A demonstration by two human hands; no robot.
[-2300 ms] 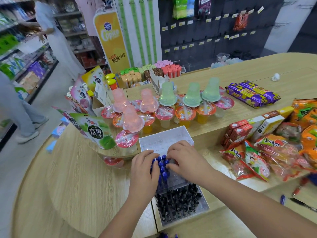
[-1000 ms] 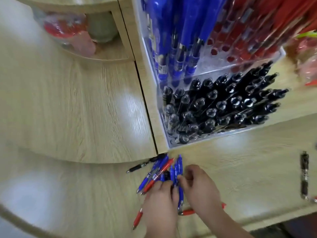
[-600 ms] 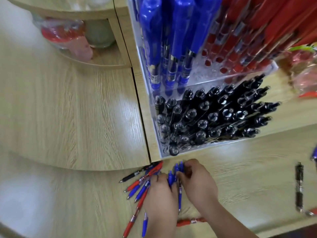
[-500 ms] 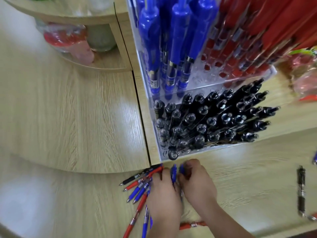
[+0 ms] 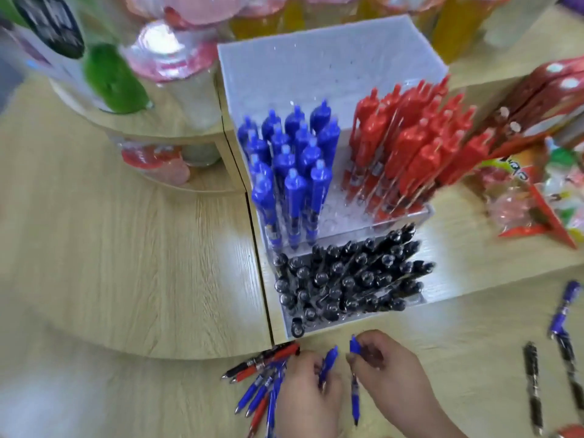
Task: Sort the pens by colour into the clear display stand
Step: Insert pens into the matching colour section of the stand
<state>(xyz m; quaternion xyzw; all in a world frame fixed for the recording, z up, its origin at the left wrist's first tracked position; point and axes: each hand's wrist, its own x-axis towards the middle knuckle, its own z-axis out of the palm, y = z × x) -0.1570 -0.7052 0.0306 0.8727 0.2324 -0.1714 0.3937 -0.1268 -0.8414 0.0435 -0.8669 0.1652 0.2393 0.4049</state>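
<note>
My view has pulled back and up since a moment ago, so the whole clear stand [image 5: 331, 58] shows from above, and both hands have come up off the loose pile [image 5: 262, 384] with a pen each. My right hand [image 5: 390, 371] pinches a blue pen [image 5: 355, 399] near its clicker end, its tip pointing back toward me. My left hand [image 5: 308, 403] curls round a second blue pen [image 5: 328, 363].

I judge I am picking blues out of the mix. Next I need to lift both to the stand, just beyond my knuckles, turn them tip down and feed them into free holes.

The blue pens [image 5: 290, 172] stand upright at the stand's back left, the red pens [image 5: 410, 147] lean at the back right, and bare holes show between them. The black pens [image 5: 347, 279] pack the lower front tier. The pile lies on the table [image 5: 126, 263] beside my left hand, reds and a black among the blues. A few stray pens [image 5: 562, 314] lie well off to my right.
</note>
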